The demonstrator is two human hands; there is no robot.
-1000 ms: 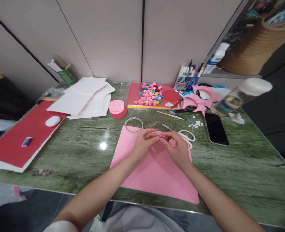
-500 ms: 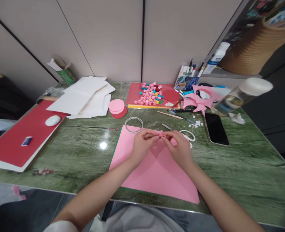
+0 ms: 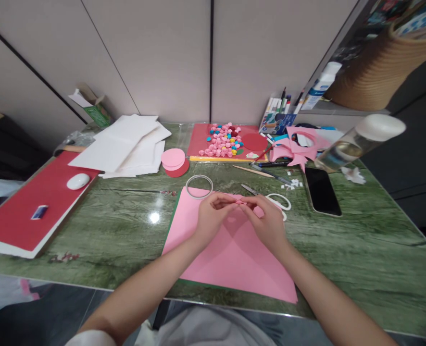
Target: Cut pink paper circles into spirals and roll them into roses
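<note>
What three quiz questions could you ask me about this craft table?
1. True or false: the left hand and right hand pinch a small paper piece above the pink sheet.
2. What lies to the right of the scissors? A phone; B banana; C cup.
3. Fill in: the white mouse rests on a ___ board.
Key: 1 true; 2 A; 3 red.
</note>
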